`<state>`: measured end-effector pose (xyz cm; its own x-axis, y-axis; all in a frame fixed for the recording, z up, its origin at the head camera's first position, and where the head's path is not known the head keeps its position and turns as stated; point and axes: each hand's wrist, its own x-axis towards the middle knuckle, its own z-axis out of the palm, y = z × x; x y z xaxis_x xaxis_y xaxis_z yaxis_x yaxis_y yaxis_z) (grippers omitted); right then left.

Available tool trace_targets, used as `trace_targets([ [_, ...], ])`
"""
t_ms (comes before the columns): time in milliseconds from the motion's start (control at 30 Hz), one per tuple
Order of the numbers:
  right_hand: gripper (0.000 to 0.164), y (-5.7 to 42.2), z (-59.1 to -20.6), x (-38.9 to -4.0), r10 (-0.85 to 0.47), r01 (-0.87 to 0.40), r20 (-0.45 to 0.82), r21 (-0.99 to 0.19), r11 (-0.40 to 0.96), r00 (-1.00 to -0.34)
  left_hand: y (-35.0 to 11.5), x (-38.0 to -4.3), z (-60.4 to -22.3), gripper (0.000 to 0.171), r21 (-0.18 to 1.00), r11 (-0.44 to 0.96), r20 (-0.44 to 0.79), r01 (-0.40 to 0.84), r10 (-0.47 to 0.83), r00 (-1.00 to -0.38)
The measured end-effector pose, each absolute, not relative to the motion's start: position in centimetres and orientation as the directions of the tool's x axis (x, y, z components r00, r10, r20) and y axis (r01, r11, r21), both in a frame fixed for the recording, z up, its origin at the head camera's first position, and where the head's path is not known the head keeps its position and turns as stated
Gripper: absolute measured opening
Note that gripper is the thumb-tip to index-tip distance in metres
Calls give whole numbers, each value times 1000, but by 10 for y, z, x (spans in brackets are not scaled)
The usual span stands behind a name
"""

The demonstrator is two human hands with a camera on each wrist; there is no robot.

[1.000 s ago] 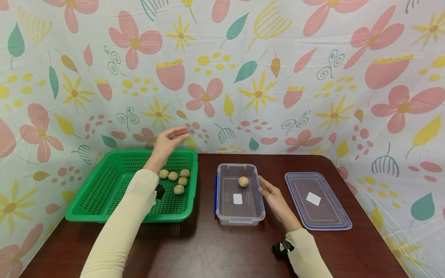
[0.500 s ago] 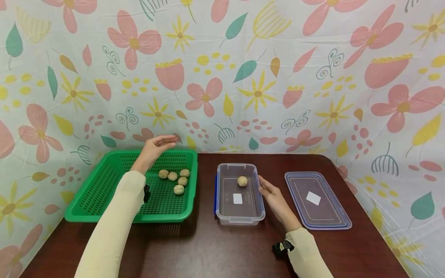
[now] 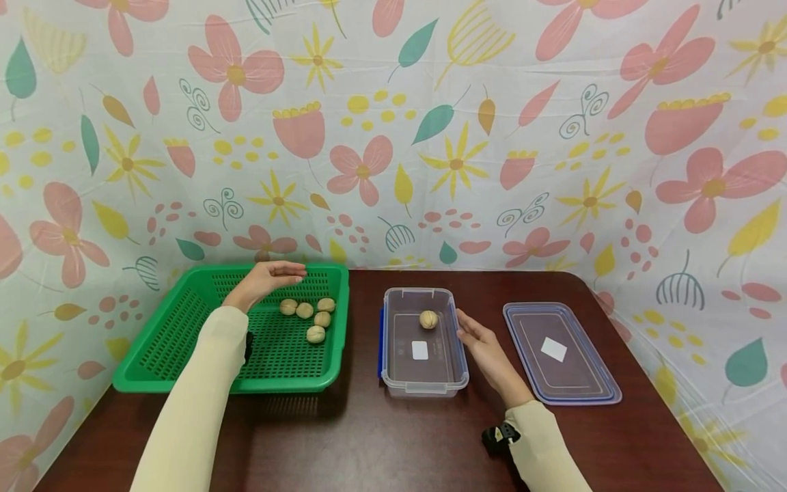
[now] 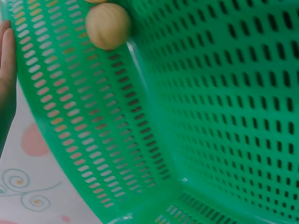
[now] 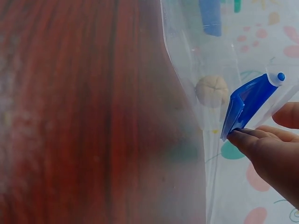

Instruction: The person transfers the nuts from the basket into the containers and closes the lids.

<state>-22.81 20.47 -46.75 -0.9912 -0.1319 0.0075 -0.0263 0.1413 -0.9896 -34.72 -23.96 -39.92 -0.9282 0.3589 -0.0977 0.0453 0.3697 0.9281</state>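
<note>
My left hand (image 3: 261, 281) hovers over the back of a green plastic basket (image 3: 289, 384), fingers straight and nothing held. Several walnuts (image 3: 315, 334) lie at the basket's right side. In the left wrist view, one walnut (image 4: 108, 26) shows near the perforated wall, with part of the hand (image 4: 7, 65) at the left edge. My right hand (image 3: 488, 348) touches the right side of a clear plastic container (image 3: 424, 389). In the right wrist view, its fingertips meet a blue side latch (image 5: 252, 100), the thumb apart. One walnut (image 3: 428, 319) sits inside the container.
A clear lid with a bluish rim (image 3: 590, 383) and a white label lies to the container's right. Another blue latch (image 3: 382, 342) hangs on the container's left side. Behind the dark wooden table (image 3: 344, 444) hangs a flower-patterned cloth (image 3: 455, 225).
My left hand has moved left and down, from above the basket's back right to lower over its back rim. The right hand stays at the container.
</note>
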Motion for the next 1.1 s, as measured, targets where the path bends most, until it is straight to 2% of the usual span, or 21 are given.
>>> trace_targets([
  [567, 51, 204, -467, -229, -130, -15, -6, -986, 165, -992, -268, -344, -431, 44, 852, 521, -215, -47, 267, -939],
  [1100, 51, 206, -467, -228, -130, -39, 17, -984, 172, -991, -267, -345, -434, 37, 807, 591, -206, 4, 287, -935],
])
